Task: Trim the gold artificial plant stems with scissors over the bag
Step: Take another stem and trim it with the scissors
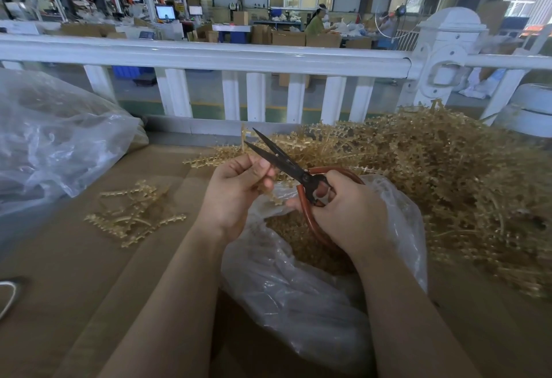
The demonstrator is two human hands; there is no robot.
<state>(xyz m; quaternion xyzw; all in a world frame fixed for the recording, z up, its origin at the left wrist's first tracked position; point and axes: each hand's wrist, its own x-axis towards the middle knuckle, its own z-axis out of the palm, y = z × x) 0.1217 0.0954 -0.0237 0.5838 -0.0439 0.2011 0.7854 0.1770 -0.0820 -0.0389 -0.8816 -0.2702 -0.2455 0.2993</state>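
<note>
My left hand (236, 189) pinches a gold stem (245, 138); my right (346, 213) grips open scissors (280, 159) above the bag (298, 294), on cardboard (89, 273) before a white railing (209, 55).

Stem (263, 185): gold plastic, studded with small nubs, pinched upright at frame centre, just left of the blades.
Scissors (286, 165): dark blades, red-brown loop handles; blades parted, tips pointing to the upper left, held above the bag.
Bag (298, 288): clear plastic, mouth open, lower centre; gold clippings inside.
Stem pile (433, 174): large tangled gold heap, right half of frame.
Loose stems (134, 213): small flat cluster on the desk, left of centre.
</note>
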